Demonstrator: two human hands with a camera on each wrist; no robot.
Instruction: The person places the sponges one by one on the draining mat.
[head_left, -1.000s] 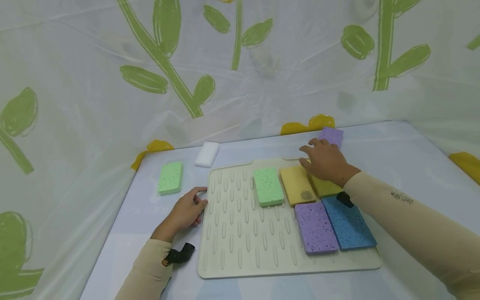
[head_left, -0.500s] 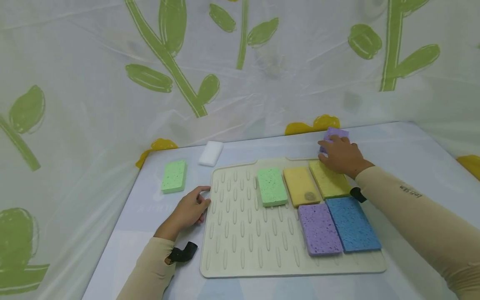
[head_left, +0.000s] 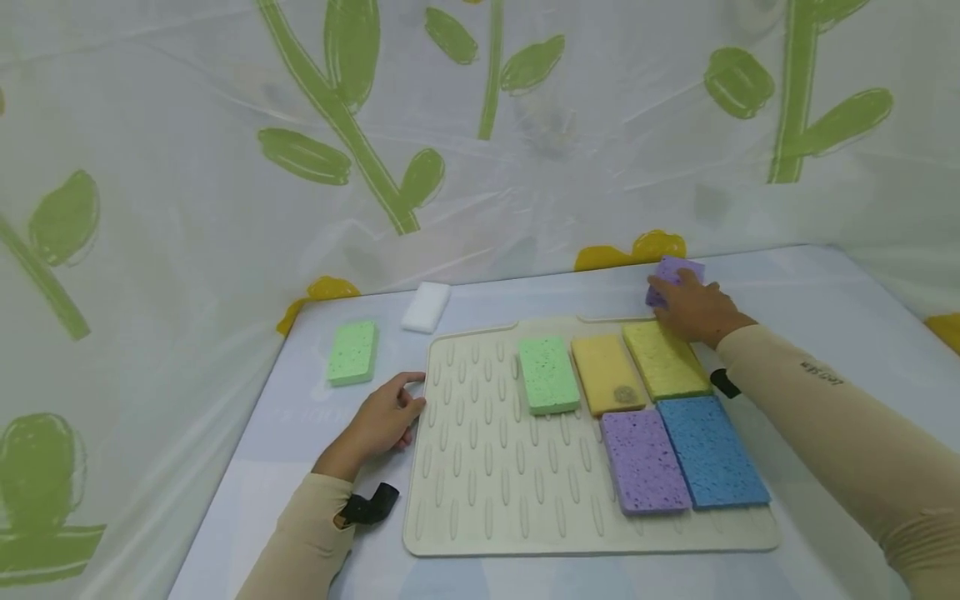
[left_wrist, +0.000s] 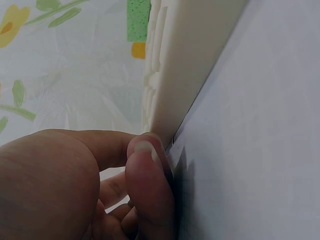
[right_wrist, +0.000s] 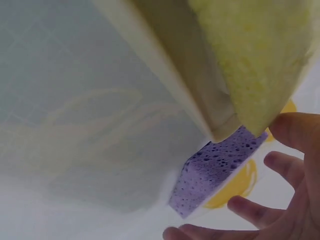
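Observation:
My right hand (head_left: 699,312) reaches past the far right corner of a cream ridged mat (head_left: 502,533), fingers spread over a purple sponge (head_left: 681,267) lying on the table. In the right wrist view the fingers stand apart around that sponge, and the thumb overlaps the corner of a yellow sponge (right_wrist: 255,65) on the mat. My left hand (head_left: 381,421) rests at the mat's left edge, its index finger and thumb tips right against the rim (left_wrist: 180,75). The other left fingers are loosely bent.
On the mat lie a green sponge (head_left: 549,375), an orange-yellow one (head_left: 606,371), a second purple one (head_left: 645,462) and a blue one (head_left: 712,454). Off the mat, another green sponge (head_left: 352,352) and a white one (head_left: 426,307) lie at the far left. A printed sheet (head_left: 187,183) hangs behind.
My right hand has moved right and away from me, from above the yellow sponge to the far purple sponge. My left hand stays at the mat's edge. The head view has shifted slightly.

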